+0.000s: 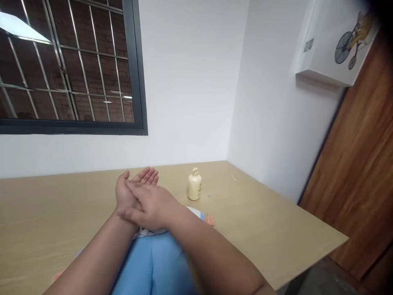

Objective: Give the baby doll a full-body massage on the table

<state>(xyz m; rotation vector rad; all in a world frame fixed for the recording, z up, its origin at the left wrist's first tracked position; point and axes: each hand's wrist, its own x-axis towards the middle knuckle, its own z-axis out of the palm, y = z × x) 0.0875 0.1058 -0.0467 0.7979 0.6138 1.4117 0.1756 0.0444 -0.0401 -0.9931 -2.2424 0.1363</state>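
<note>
My left hand (123, 192) is held palm up, fingers stretched out, with nothing visible in it. Across its palm and wrist lies my right hand (155, 205), palm down and fairly flat, its thumb apart from the fingers; its fingertips are partly hidden. Beneath both hands and forearms, what looks like a doll (150, 264) in light blue and white clothing rests on the table, a peach-coloured hand showing at its right side. Much of it is covered by my arms. Beyond my right hand stands a cream bottle (194, 189) with a ring-shaped top, upright and apart from both hands.
The pale wooden table (264, 229) meets a white wall at the back and ends at a right-hand edge. A thin curved strip (233, 177) lies near the back corner. A barred window (73, 65), a white wall box (325, 45) and a brown wooden panel (359, 180) surround it.
</note>
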